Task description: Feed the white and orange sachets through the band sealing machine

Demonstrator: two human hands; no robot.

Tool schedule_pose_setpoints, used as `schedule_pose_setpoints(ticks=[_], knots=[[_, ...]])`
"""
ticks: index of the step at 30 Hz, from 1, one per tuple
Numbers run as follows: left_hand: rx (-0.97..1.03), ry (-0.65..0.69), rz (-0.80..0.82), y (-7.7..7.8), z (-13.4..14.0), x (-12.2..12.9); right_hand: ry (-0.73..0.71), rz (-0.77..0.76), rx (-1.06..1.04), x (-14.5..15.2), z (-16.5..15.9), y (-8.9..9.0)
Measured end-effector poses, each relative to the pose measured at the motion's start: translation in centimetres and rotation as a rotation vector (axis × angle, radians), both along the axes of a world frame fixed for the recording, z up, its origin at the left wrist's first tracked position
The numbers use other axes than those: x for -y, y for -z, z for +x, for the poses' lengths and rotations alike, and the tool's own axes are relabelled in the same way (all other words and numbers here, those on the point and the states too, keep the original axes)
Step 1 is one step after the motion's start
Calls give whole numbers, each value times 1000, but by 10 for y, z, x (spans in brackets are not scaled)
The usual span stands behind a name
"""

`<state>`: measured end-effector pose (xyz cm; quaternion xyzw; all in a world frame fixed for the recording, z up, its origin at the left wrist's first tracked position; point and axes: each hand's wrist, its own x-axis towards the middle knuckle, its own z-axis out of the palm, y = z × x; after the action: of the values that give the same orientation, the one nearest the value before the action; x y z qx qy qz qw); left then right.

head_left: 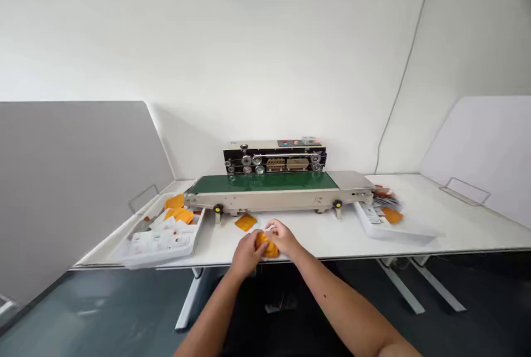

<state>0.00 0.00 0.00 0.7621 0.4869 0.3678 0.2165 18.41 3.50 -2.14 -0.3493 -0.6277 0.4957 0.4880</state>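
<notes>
At the front edge of the table, my left hand (246, 252) grips the left side of a flat orange piece (271, 250), thumb on top. My right hand (284, 239) is bent over the same piece from the right, fingers curled at its upper edge. The piece looks like folded cloth or a soft packet; pale, see-through material shows around it. Just behind my left hand lies another orange square (246, 222) on the white table (309, 230).
A band sealing machine (276, 161) with a green conveyor belt (265, 182) stands behind my hands. To the left, a plastic tray (160, 257) contains orange pieces and printed clear bags. Another tray (398, 234) on the right holds stacked packets. Grey partitions (74, 180) flank the table.
</notes>
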Motion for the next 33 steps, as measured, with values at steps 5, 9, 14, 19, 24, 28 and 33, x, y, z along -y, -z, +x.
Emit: schedule_pose_setpoints(ticks=[5,9,14,19,24,28,33], knots=[[388,-60,-124,7,-7,-13,-90,-6,99,5,2,1],[724,-31,-185,10,-7,-17,-38,78,286,12,-2,-4],[915,-89,-170,9,-6,-16,88,202,449,20,-4,-11],[957,-104,-160,3,-5,-12,168,184,442,20,-1,-11],[776,82,-216,1,-5,-11,9,93,199,12,4,-6],[693,183,-292,4,-8,-11,-28,34,92,10,5,-3],[676,217,-340,5,-10,-7,-29,-31,-36,13,8,-6]])
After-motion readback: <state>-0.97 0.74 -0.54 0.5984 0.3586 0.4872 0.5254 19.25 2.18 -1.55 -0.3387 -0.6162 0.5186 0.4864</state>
